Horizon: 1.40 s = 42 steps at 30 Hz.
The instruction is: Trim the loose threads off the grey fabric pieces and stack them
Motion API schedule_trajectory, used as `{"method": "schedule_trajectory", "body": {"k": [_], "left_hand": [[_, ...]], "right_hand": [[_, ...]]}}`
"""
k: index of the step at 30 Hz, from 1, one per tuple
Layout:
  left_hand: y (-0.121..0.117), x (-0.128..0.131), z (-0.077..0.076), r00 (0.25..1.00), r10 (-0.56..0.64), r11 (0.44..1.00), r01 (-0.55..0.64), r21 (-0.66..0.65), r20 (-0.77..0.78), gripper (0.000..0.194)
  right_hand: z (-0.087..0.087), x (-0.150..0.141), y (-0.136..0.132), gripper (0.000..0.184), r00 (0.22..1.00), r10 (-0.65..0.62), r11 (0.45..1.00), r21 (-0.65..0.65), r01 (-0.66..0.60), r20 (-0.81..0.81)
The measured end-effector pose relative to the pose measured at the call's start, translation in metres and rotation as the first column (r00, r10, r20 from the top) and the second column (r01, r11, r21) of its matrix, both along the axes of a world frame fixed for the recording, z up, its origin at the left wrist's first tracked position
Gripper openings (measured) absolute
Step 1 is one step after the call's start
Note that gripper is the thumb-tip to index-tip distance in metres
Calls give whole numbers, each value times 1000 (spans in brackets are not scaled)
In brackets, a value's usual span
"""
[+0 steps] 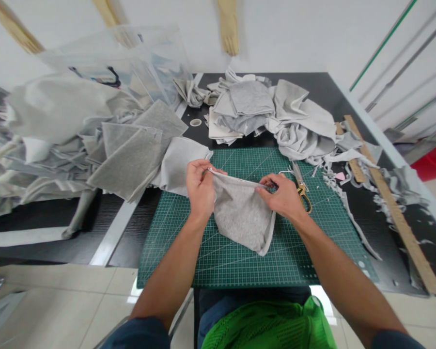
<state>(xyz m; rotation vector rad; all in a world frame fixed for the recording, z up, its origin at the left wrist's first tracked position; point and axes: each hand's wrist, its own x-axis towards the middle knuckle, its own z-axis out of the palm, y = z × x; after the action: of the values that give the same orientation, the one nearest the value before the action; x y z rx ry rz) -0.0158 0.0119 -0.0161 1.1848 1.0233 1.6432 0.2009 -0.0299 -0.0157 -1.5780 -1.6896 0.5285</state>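
Note:
Both hands hold one small grey fabric piece (241, 215) above the green cutting mat (203, 261). My left hand (199, 189) pinches its upper left corner, fingers closed on the edge. At the upper right corner, my right hand (284, 196) grips the same top edge. The cloth hangs down between them, its lower corner resting on the mat. Scissors with gold handles (302, 188) lie on the mat just right of my right hand.
Heaps of grey fabric pieces (94, 140) cover the table's left side, more fabric (272, 114) lies at the back. A clear plastic bin (131, 63) stands behind. A long wooden ruler (396, 213) and fabric scraps (349, 208) lie at right. A small ring (195, 122) sits on the black table.

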Motion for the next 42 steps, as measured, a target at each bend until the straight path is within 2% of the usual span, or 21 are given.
{"method": "schedule_trajectory", "body": {"k": [3,6,8,11,13,15,19,23,25,28,31,34,36,39,42], "left_hand": [[3,-5,-6,966,142,990,-143,11,-215,26],[0,-6,-4,834,202,979,-158,130,-513,36],[-5,-4,2,716,211,969,-63,239,-666,43],[-15,4,9,616,125,936,187,299,-777,49],[-20,11,9,577,2,904,349,248,-816,49],[-21,15,7,566,-81,899,396,185,-821,49],[-18,14,-1,542,-128,952,301,50,-831,39],[-13,11,-7,489,-187,963,265,-59,-852,19],[-12,11,-8,493,-189,967,242,-75,-849,15],[-11,11,-8,548,-178,974,219,-65,-817,12],[-12,10,-5,637,-222,967,238,-85,-738,11],[-13,8,0,720,-253,962,257,-91,-646,13],[-15,6,3,771,-292,951,299,-83,-566,17],[-16,7,7,815,-413,908,403,-114,-406,15],[-17,10,8,847,-432,901,390,-190,-308,20]], "right_hand": [[-1,-2,-2,14,999,-3,997,80,-1,45],[-4,-6,-3,27,999,26,991,129,-31,40],[-7,-9,-4,33,999,46,988,145,-48,20],[-9,-13,-6,38,995,99,981,166,-97,-5],[-9,-15,-7,39,992,129,975,185,-124,-13],[-6,-15,-9,39,991,132,968,216,-124,-23],[0,-11,-9,37,993,94,962,264,-73,-70],[-6,-7,-3,29,992,-32,983,175,54,-122],[-14,-6,1,24,989,-98,991,80,107,-109],[-23,-6,5,30,987,-107,993,-53,101,-123],[-25,-7,5,35,969,-45,989,-150,8,-243],[-20,-10,3,35,909,-2,968,-229,-103,-416],[-14,-11,1,33,874,3,969,-216,-123,-485],[-5,-12,-2,28,865,36,985,-128,-115,-500],[-2,-12,-4,27,849,84,987,-74,-143,-522]]}}
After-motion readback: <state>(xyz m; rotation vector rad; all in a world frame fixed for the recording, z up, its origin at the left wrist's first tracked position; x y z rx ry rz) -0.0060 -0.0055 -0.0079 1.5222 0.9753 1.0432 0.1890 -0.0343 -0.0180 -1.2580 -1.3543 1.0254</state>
